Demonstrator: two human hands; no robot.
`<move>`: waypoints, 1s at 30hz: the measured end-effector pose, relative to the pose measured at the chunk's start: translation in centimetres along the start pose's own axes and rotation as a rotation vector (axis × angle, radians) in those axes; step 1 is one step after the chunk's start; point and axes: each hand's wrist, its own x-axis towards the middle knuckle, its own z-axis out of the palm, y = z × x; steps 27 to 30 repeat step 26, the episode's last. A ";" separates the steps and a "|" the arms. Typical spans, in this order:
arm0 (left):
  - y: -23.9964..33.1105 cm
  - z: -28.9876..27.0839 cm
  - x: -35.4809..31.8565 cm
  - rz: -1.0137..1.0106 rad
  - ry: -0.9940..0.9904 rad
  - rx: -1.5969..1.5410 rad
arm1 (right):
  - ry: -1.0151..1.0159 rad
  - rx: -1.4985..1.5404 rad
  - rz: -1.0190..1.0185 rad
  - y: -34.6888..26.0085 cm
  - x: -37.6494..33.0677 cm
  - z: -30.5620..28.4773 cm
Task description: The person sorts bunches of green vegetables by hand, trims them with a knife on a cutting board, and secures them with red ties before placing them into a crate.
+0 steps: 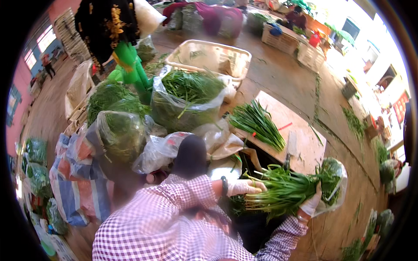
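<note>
A loose bunch of long green leafy stalks (278, 189), like garlic chives, lies across my lap between both hands. My left hand (246, 187), in a white glove, pinches at the pale stem ends. At the leafy end my right hand (311, 203), also gloved, grips the bunch from the right side. Just beyond it a board (307, 163) carries a cleaver (292, 142), its dark handle toward me. A neat bundle of the same greens (257, 124) with red ties rests on the board's left part. Past my right hand sits a clear plastic bag of greens (342, 185).
Clear bags of feathery greens (187, 91) stand ahead and to the left (115, 130), beside a striped woven sack (80, 187). Behind them is a cream plastic crate (241, 58). A person in dark patterned clothing (98, 26) stands at the upper left. Scraps litter the floor.
</note>
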 end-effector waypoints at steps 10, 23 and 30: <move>-0.9 0.6 -0.4 0.001 0.243 -0.434 | 0.088 0.071 -0.026 0.0 3.6 -4.5; -9.4 -7.8 -3.2 -0.357 0.333 0.249 | 0.175 0.007 -0.285 -4.4 2.1 -6.0; -6.8 -5.5 -0.7 0.038 0.271 0.402 | 0.198 -0.020 -0.294 -3.9 1.6 -5.5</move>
